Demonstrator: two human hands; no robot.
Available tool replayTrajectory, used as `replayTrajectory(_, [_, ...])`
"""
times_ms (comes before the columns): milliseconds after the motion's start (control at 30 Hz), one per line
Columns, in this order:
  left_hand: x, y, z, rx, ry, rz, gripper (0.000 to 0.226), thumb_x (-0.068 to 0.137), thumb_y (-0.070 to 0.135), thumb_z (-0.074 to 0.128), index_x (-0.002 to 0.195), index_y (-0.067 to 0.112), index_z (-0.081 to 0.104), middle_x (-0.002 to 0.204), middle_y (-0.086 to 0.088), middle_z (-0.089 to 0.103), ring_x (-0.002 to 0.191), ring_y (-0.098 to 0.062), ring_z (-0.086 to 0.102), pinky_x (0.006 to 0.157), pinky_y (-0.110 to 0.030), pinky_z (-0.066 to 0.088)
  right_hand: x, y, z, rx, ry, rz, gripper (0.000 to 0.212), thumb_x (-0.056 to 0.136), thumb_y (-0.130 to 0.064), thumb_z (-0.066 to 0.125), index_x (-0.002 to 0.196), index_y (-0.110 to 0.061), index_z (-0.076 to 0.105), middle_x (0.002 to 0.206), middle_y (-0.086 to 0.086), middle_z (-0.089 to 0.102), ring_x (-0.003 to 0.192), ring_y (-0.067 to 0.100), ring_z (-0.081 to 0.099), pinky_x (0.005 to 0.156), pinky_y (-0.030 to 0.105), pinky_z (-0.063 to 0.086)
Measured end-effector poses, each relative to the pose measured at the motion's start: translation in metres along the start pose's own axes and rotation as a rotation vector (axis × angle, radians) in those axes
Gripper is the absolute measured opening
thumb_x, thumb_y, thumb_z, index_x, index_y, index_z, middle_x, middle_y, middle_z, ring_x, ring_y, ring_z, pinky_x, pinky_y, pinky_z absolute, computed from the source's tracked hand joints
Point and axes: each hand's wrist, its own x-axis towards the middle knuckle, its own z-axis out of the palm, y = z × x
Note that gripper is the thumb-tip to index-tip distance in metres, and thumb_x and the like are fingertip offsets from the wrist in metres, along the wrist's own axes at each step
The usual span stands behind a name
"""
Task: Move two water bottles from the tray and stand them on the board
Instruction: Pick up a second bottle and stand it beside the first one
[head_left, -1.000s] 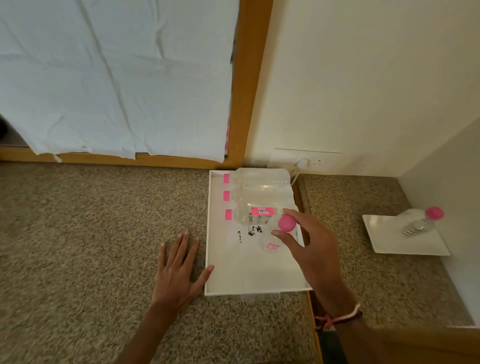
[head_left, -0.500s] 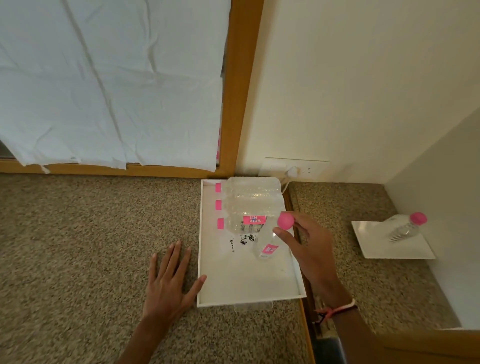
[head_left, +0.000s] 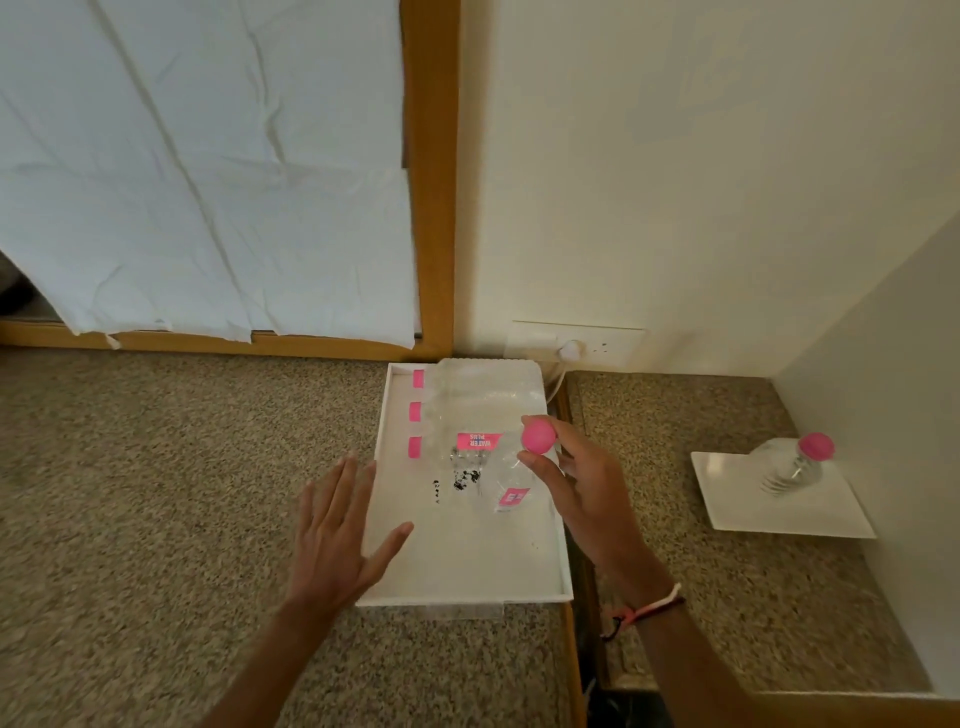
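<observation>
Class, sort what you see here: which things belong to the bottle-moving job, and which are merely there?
Part of the job:
- tray
- held bottle, gripped by the right hand
- lying bottles
- board
- bottle on the board

Merely there:
- wall socket
- white sheet
- left hand, resting at the tray's edge

The tray (head_left: 395, 519) is placed on the counter (head_left: 156, 493), against the back wall. Several bottles (head_left: 483, 395) are laid at its far end. The board (head_left: 810, 514) is set well apart to the right, and one bottle (head_left: 797, 462) is stood on it.
</observation>
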Motion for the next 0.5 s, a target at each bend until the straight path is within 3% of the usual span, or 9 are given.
replayTrajectory(267, [0.045,0.105,0.000,-0.020,0.109,0.126,0.092,0.090,0.078,0.023,0.157,0.016,0.022,0.168,-0.011,0.017,0.156,-0.027,0.012,0.124,-0.061,0.019,0.013,-0.021,-0.085,0.026,0.025,-0.137,0.046,0.093,-0.039,0.056,0.128,-0.009,0.059,0.119,0.002,0.069,0.110,0.011,0.066,0.085,0.039,0.058])
replayTrajectory(500, [0.076,0.200,0.019,-0.043,0.133,0.201,0.092,0.090,0.075,0.032,0.156,0.013,0.026,0.167,-0.014,0.020,0.155,-0.030,0.016,0.122,-0.064,0.021,0.027,-0.015,-0.180,0.077,0.129,-0.231,0.036,0.095,-0.021,0.059,0.127,-0.004,0.058,0.118,0.006,0.068,0.108,0.015,0.067,0.089,0.036,0.057])
